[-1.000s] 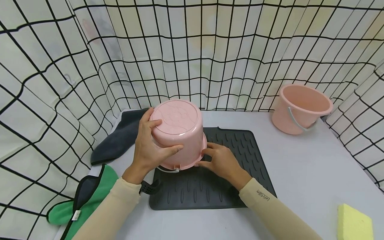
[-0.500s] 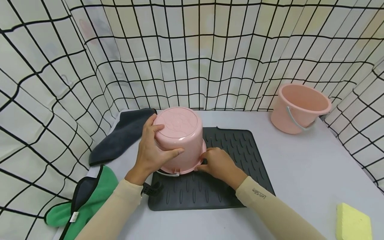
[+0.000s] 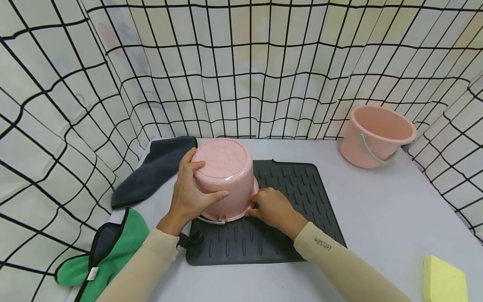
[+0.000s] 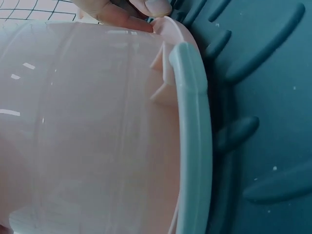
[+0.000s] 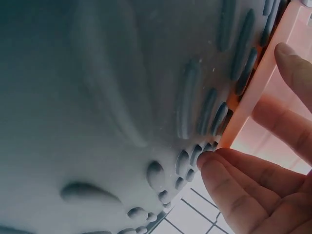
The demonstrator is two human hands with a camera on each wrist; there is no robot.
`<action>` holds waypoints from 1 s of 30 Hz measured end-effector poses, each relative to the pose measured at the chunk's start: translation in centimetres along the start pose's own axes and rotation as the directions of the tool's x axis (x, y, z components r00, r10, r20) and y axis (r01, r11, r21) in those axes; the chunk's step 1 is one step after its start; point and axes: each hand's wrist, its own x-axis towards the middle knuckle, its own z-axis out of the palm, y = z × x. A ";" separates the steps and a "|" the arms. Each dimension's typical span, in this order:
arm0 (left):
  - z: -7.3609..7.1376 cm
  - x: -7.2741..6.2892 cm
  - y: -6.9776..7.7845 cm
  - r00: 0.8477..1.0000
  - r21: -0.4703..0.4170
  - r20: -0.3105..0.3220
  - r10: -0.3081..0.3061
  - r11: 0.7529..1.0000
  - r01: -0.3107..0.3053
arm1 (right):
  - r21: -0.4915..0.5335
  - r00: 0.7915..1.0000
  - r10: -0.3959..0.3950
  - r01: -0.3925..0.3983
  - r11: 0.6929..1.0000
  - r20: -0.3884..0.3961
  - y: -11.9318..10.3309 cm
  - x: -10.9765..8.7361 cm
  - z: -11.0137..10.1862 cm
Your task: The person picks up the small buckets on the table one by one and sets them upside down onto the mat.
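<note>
An upside-down pink bucket (image 3: 226, 180) stands on the black ribbed mat (image 3: 298, 197), its embossed base facing up. My left hand (image 3: 188, 191) grips its left side, thumb across the front and fingers at the base's edge. Low on the right, my right hand (image 3: 277, 209) holds the flared rim. In the right wrist view, the right thumb (image 5: 295, 70) and fingertips of this hand (image 5: 256, 183) lie along the pink rim (image 5: 253, 87), close to the mat. The bucket's pale handle (image 4: 192, 141) hangs along the rim in the left wrist view.
Another pink bucket (image 3: 373, 140) stands upright at the back right. A yellow sponge (image 3: 445, 279) lies at the front right. On the left are a dark grey cloth (image 3: 151, 176) and a green cloth with black edging (image 3: 120, 247). Black netting (image 3: 241, 75) encloses the table (image 3: 388, 218).
Both hands have lowered the upside-down bucket toward the mat, mostly in the first half second. The right fingers have drawn in closer at the rim.
</note>
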 end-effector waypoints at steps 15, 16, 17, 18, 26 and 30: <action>-0.3 -0.1 -0.3 1.000 0.038 0.028 0.004 0.999 -0.005 | -0.010 1.000 -0.011 0.011 1.000 0.006 -0.1 -0.1 0.2; -0.3 -0.2 -0.3 1.000 0.039 0.029 0.004 0.999 -0.005 | -0.011 1.000 -0.009 0.010 1.000 0.007 -0.1 0.0 0.2; -0.3 -0.2 -0.3 1.000 0.041 0.028 0.006 0.999 -0.007 | -0.014 1.000 -0.007 0.008 1.000 0.008 -0.1 0.0 0.2; -0.2 -0.2 -0.4 1.000 0.041 0.028 0.008 0.999 -0.009 | -0.017 1.000 -0.006 0.006 1.000 0.009 -0.1 0.0 0.2; -0.1 -0.3 -0.5 0.999 0.039 0.009 0.039 0.998 -0.039 | -0.048 0.999 0.024 -0.023 0.999 0.023 -0.3 0.0 0.2; 0.0 -0.3 -0.6 0.999 0.042 0.007 0.047 0.998 -0.047 | -0.064 0.999 0.031 -0.030 0.997 0.021 -0.4 0.0 0.2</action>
